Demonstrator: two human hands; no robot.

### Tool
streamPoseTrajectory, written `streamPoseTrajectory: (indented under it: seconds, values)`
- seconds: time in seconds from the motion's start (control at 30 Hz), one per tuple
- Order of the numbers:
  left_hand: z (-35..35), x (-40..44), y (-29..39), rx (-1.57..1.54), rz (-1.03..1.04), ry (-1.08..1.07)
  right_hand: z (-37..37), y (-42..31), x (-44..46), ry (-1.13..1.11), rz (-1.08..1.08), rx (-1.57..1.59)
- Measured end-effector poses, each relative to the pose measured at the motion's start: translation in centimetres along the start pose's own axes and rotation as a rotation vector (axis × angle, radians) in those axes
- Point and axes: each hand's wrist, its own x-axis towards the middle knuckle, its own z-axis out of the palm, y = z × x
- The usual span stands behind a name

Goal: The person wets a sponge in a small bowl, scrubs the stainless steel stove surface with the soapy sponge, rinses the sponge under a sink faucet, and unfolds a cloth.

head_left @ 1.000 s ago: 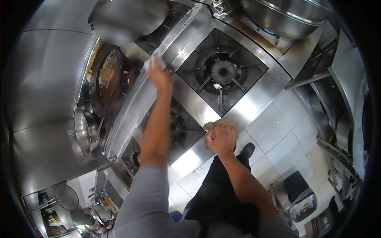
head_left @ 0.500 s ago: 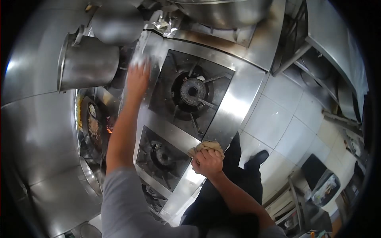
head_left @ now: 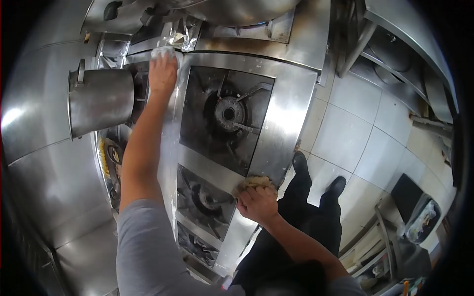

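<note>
Far out along the steel stovetop [head_left: 284, 118], my left hand [head_left: 163, 74] has its fingers pressed onto a small white wad [head_left: 163, 51], perhaps a cloth or pad. It is at the back strip, beside crumpled foil. My right hand [head_left: 258, 203] grips a bunched tan cloth [head_left: 256, 182] on the front edge, between two burner wells. Between my hands lies a large burner [head_left: 228, 114] with a black pan support. A smaller burner [head_left: 205, 197] sits nearer my body.
A tall steel pot [head_left: 101, 102] stands left of my left forearm. Behind is a large pan [head_left: 237, 11] over a blue flame, with foil [head_left: 182, 35] near it. At left is a dark pan [head_left: 114, 153]. Steel shelving [head_left: 395, 64] and a bin [head_left: 423, 217] are at right.
The view has shifted and turned. My left hand has moved along the back strip to its far end near the foil. My right hand remains on the tan cloth at the front edge.
</note>
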Motion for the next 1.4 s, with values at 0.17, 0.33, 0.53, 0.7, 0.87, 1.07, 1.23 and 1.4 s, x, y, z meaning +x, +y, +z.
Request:
streamPoseTrajectory:
  seconds: [0.17,0.33,0.53,0.7,0.87,1.07,1.23,1.4]
  values:
    - [0.1,-2.2,-1.2,-0.072,-0.012,0.146,-0.4,0.4,0.2,-0.019,0.031,0.029]
    - [-0.4,1.0,0.3,0.186,0.055,-0.103,-0.5,-0.2,0.2,0.064,0.007,0.035]
    - [0.5,1.8,0.2,-0.004,-0.037,-0.016,-0.5,-0.1,0.3,0.022,0.024,0.033]
    - [0.3,0.4,-0.1,-0.089,0.001,-0.011,-0.8,0.1,0.5,-0.001,0.022,0.044]
    - [-0.5,3.6,0.2,-0.073,-0.053,-0.056,-0.4,0.2,0.5,0.054,0.025,0.030]
    - [0.1,2.6,-0.6,-0.158,-0.036,0.093,-0.6,0.2,0.2,0.040,0.041,0.068]
    - [1.8,3.1,2.6,-0.149,0.053,-0.088,-1.1,0.1,0.5,0.070,0.015,0.049]
    - [0.4,2.2,0.5,-0.150,-0.057,0.087,-0.6,0.1,0.3,0.047,0.047,0.080]
